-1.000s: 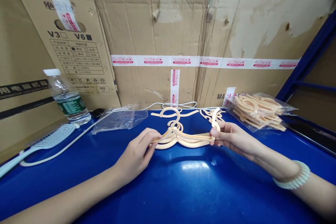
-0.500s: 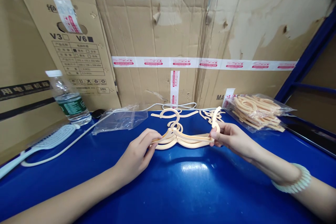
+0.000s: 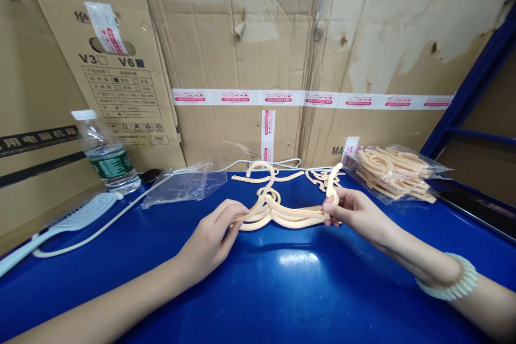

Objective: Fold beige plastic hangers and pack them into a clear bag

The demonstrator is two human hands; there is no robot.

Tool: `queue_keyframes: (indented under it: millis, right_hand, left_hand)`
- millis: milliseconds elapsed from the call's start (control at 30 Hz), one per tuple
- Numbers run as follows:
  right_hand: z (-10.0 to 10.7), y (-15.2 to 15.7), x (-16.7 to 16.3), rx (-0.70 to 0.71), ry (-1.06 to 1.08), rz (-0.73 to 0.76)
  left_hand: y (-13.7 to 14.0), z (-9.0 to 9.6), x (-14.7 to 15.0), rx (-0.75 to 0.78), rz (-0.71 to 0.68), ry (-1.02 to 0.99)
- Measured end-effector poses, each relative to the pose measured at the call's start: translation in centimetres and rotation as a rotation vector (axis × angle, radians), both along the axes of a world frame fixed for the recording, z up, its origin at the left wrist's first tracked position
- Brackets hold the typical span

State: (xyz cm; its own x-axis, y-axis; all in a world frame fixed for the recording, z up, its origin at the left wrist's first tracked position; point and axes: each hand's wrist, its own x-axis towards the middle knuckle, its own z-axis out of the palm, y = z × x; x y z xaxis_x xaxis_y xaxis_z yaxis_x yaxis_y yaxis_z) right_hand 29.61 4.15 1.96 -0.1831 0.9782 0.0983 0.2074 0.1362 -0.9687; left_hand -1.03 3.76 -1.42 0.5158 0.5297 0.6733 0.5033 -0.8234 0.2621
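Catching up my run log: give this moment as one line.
left hand: pinching left end of hanger | right hand: holding right end at upright piece | bagged pieces: back right

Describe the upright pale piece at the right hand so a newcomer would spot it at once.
Above the blue table, find the right hand, the one with a pale green bracelet on its arm. The pale piece stands up from its grip. Unlike the rounded hook to its left, it is gently bent, not curled round.
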Motion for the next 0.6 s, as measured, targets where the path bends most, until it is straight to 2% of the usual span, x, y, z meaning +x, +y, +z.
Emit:
queue_keyframes:
  millis: [600]
  right_hand:
    - [-0.37,-0.01,-0.03,0.049,-0.013,-0.029]
  left_hand:
    - [-0.03,0.05,0.03,0.020,0.005,0.015]
